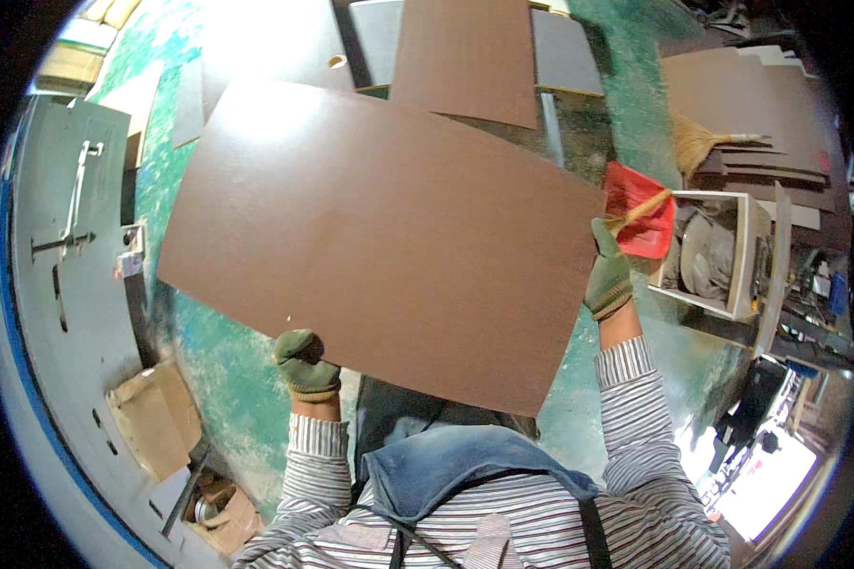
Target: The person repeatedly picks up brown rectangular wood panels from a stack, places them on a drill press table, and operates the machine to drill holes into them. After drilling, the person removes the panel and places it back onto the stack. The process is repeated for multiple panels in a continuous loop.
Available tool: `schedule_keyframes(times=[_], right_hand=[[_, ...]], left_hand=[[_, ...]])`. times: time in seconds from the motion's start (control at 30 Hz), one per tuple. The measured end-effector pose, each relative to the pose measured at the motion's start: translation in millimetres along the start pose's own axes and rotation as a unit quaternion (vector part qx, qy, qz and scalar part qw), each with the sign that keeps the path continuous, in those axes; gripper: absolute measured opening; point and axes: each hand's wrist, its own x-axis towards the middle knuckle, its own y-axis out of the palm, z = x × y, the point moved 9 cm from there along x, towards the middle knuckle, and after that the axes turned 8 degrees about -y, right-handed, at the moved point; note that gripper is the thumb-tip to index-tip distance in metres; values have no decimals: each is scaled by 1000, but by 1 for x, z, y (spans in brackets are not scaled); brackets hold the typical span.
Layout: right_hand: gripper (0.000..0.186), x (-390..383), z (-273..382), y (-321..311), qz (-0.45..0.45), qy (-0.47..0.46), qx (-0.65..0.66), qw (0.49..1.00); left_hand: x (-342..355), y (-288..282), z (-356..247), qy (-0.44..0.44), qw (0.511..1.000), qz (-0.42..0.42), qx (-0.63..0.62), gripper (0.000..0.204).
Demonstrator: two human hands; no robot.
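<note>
A large brown rectangular board (380,247) is held up in front of me, tilted with its left end farther off. My left hand (307,365), in a green work glove, grips the near edge, its fingers closed at the rim. At the right end my right hand (609,275), gloved alike, clasps the short edge with the thumb along the side; its other fingers are hidden beneath the board. Past the far edge lies another brown board (465,62), on top of grey panels (567,52).
At right stand a red dustpan (640,213), a straw broom (697,144), a wooden box (738,256) of scraps and stacked brown boards (740,90). A grey metal cabinet (76,284) and cardboard box (157,417) line the left. The floor (223,365) is worn green.
</note>
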Motion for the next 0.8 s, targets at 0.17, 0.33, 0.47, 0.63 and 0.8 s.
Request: schedule_keyframes(times=[0.17, 0.33, 0.47, 0.63, 0.8], right_hand=[[47, -3, -17, 25, -21, 8, -12, 1000], [45, -16, -14, 33, -44, 0, 0, 999], [45, -19, -7, 49, -18, 23, 92, 995], [47, -19, 14, 26, -24, -96, -35, 994], [58, -55, 76, 69, -54, -95, 48, 993]], left_hand=[[4, -19, -11, -72, 988, -20, -136, 7], [-2, -19, -26, -12, 998, -35, -45, 9], [15, -47, 15, -140, 964, -12, -226, 27], [23, -3, -5, -150, 961, -23, -231, 30], [37, -7, -24, -5, 997, -19, 72, 32]])
